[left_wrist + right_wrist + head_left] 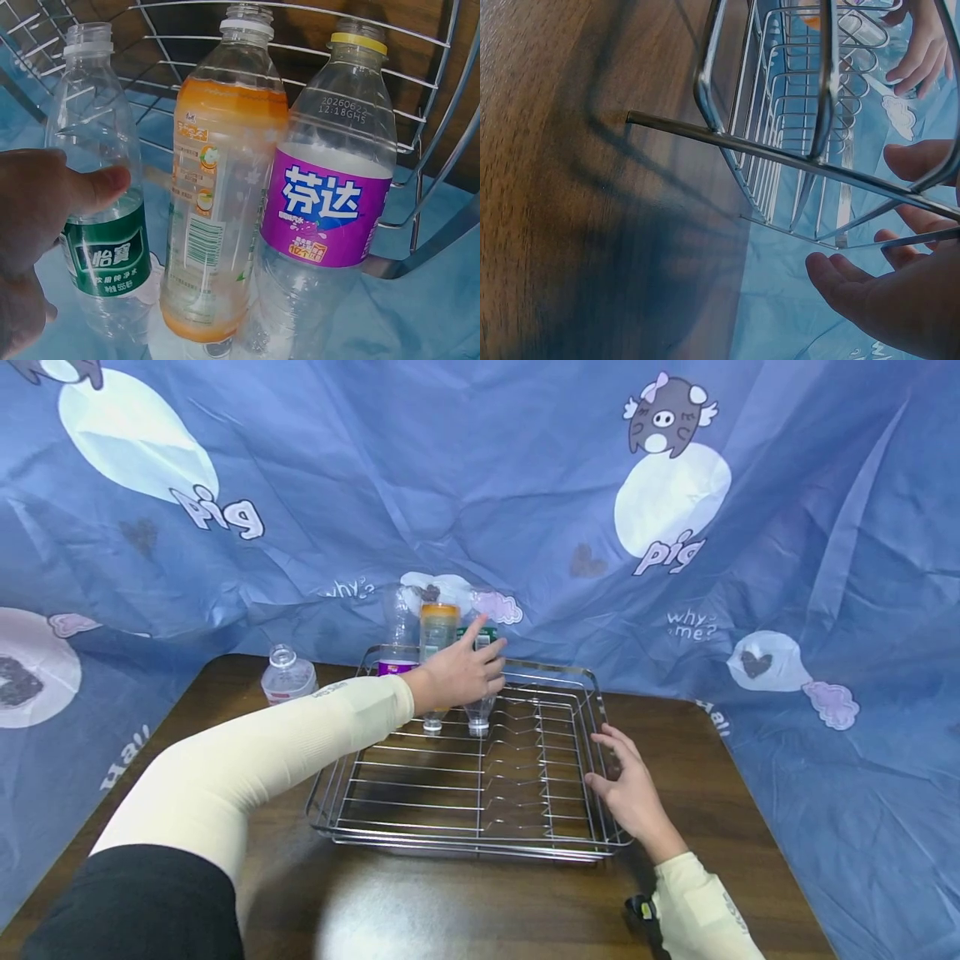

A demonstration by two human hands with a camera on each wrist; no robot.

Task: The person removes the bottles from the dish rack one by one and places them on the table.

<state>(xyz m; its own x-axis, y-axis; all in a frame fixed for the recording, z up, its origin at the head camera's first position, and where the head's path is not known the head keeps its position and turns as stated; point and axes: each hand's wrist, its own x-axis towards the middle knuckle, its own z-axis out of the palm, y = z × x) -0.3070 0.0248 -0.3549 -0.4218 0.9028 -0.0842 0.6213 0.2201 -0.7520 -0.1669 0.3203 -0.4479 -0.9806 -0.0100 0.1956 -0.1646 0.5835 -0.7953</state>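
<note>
My left hand [457,675] is at the green-label water bottle [105,240], fingers spread, its thumb overlapping the bottle's side in the left wrist view. That bottle stands neck down in the wire dish rack [480,837]. Beside it, also neck down, are an orange-banded drink bottle [225,187] and a purple-label soda bottle [330,202]. All three show uncapped necks in the left wrist view. At the rack's right side is my right hand [630,789], with its fingers and thumb loosely parted about the metal rim [795,156].
Another clear plastic bottle [288,675] stands upright on the brown wooden table [420,906], left of the rack and partly behind my left sleeve. A blue printed cloth [480,485] hangs behind the table. Thin raised wires form slots in the rack's right half.
</note>
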